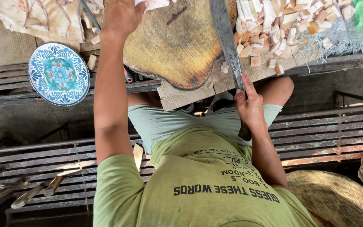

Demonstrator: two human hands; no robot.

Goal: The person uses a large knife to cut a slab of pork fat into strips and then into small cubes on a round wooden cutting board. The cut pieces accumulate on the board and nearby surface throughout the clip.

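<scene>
Right hand (250, 110) fist-clamped on long dark steel blade (227, 42); left hand (122, 17) pinning pale slab, grip partly cropped; heap of cut cubes (282, 29) done, uncut sheets (38, 19) probably left.

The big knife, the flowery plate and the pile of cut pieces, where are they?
Big knife (227, 42): head view, middle of its long grey blade.
Flowery plate (59, 74): head view, centre of its blue and green pattern.
Pile of cut pieces (282, 25): head view, middle of the pale heap.

shirt: olive-green tee, dark print | shorts: pale mint green | arms: bare, short sleeves
</scene>
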